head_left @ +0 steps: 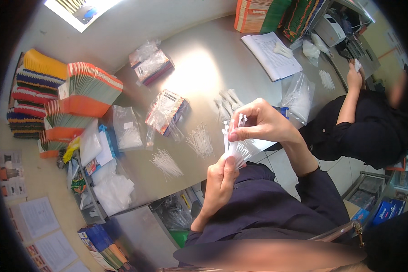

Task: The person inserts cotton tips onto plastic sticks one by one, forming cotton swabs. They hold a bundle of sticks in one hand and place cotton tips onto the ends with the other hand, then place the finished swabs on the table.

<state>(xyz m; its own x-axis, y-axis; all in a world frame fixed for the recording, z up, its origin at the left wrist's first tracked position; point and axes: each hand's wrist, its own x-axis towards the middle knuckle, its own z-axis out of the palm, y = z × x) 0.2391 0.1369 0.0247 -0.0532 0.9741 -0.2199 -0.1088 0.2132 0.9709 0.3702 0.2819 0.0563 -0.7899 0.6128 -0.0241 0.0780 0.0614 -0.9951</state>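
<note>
White cable ties (226,138) are held upright in front of my body, above the table's near edge. My left hand (221,180) is closed round their lower part. Above it, my right hand (265,121) pinches near the tops, where small square heads stick out. Translucent plastic (245,152) fans out between the hands; whether it is a bag or more ties I cannot tell. Just left of my hands lie a loose pile of cable ties (199,141) and a second pile (166,163). Bundled white ties (226,102) rest beyond my right hand.
The metal table (136,181) carries two plastic-covered boxes (166,111), a clear bag (127,128), an open notebook (273,56) and another clear bag (299,97). Stacked colourful packaging (84,93) stands left. At right, a co-worker's hand (355,76) holds something small and white.
</note>
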